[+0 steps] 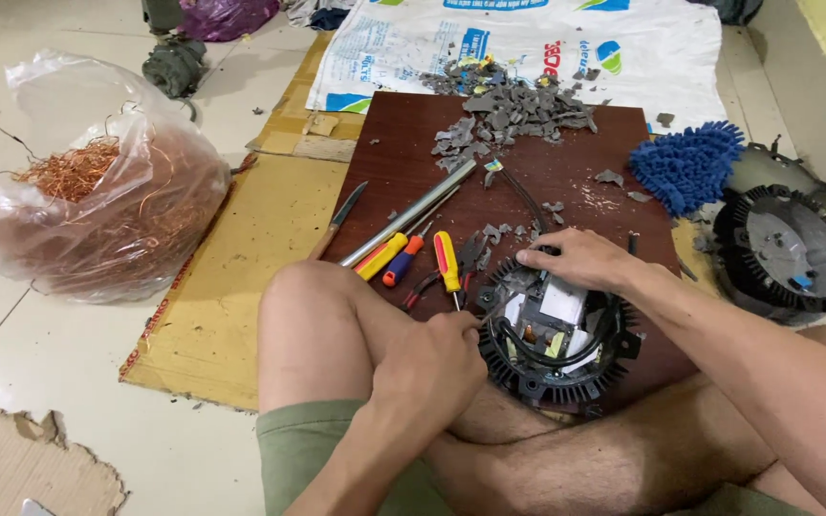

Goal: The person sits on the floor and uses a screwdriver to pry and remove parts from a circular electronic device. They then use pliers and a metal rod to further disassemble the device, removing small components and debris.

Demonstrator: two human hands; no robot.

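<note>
A round black finned housing (528,377) with white and grey parts inside lies on a dark brown board (403,158) in front of my crossed legs. My right hand (576,260) rests on its far rim, fingers curled over the edge. My left hand (432,363) is closed at the near left rim, and a thin metal shaft sticks up from it; whether it grips that tool is unclear. Just beyond lie a yellow-and-red screwdriver (445,263), another with a blue-and-orange handle (402,266), pliers (468,258) and a long metal tube (411,212).
Grey broken fragments (509,107) pile at the board's far end. A clear bag of copper wire (97,191) sits left on the tiled floor. A blue fluffy mitt (685,164) and a second round black housing (784,250) lie right. Cardboard (231,287) underlies the board.
</note>
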